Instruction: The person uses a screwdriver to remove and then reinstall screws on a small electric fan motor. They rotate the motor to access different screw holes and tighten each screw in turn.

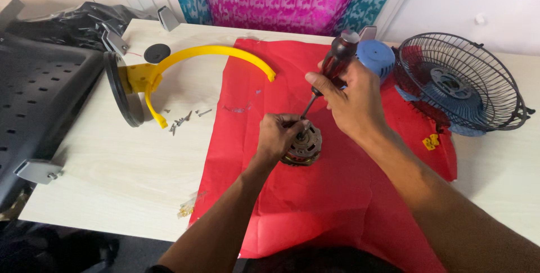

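Note:
A small round fan motor [306, 150] with metal housing and copper windings sits on a red cloth [315, 205]. My left hand [277, 135] grips the motor from its left side. My right hand [350, 100] holds a screwdriver [331, 73] with a dark red and black handle, tilted, its tip down on the top of the motor.
A black wire fan grille with blue blades [458, 84] lies at the right, a blue round cap [376, 57] beside it. A yellow curved bracket on a black disc base [147, 79] stands at the left, loose screws [183, 120] near it. Black chair [34, 98] far left.

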